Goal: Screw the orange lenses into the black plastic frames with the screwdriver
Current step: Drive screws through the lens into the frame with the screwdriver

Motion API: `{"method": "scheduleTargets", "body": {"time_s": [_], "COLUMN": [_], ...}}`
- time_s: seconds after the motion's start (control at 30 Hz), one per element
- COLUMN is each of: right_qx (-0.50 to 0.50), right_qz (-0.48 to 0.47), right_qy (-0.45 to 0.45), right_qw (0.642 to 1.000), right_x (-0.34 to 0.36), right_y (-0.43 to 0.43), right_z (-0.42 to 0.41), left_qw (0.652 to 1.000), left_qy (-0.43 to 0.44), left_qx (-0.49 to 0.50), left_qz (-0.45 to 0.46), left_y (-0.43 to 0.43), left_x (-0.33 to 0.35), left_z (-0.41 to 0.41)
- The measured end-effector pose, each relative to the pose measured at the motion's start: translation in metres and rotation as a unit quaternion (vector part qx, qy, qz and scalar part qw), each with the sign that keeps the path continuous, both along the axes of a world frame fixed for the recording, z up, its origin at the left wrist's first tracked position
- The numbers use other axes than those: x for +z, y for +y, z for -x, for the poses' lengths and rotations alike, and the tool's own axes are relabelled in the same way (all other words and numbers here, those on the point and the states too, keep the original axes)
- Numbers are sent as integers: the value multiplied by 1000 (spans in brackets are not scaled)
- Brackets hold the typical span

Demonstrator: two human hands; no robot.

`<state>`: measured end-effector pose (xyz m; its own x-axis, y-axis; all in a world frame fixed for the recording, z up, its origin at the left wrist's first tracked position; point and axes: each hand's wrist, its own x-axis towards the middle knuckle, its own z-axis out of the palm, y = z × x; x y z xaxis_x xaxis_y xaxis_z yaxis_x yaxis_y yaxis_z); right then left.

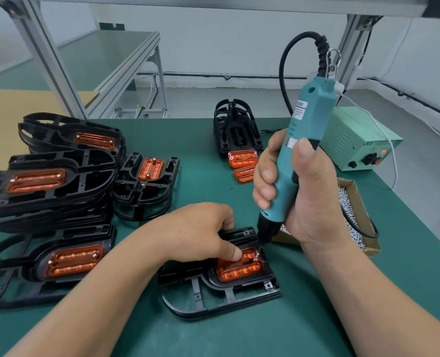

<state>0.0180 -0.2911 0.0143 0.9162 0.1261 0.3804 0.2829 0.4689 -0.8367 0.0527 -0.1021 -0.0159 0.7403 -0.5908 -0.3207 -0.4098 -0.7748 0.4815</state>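
Right hand is wrapped tight round the teal electric screwdriver, thumb up the barrel. It's held nearly upright, with the bit sitting on a small silver screw at the right end of the translucent orange lens. Left hand is pinning that lens down, thumb pressed on top and fingers curled in behind it. The lens sits in the flat black plastic frame, right in front of the person, and I'll place everything else off that frame.

Progress-wise I'd call it well past the start but not finished:
- Left of the frame are piles of finished frames, lenses fitted and screw heads showing at the ends.
- Behind the frame is a stack of bare black frames with a couple of loose orange lenses leaning against it, so those are yet to do.
- On the frame itself, the lens's left end is hidden under the thumb, so I can't tell if that screw is in.

Everything sits on a dark green bench mat. Just right of the frame is an open cardboard box of screws. Further right and behind is a pale green power supply box with a red light on. Way behind the frame there are aluminium profile posts, another green-topped bench, white walls and a grey floor
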Motion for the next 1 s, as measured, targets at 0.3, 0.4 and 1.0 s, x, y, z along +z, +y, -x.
{"method": "scheduleTargets", "body": {"time_s": [0.3,0.4,1.0], "right_qx": [41,39,-22], "right_qz": [12,-3,-12], "right_qy": [-33,-27,11], "right_qw": [999,999,1000], "right_x": [0,0,0], "right_y": [7,6,5], "right_z": [7,5,4], "left_qw": [1000,1000,1000], "left_qy": [2,3,2], "left_qx": [9,9,4], "left_qz": [10,7,-5], "left_y": [0,1,0], "left_x": [-3,-3,2], "left_z": [-1,-1,1]}}
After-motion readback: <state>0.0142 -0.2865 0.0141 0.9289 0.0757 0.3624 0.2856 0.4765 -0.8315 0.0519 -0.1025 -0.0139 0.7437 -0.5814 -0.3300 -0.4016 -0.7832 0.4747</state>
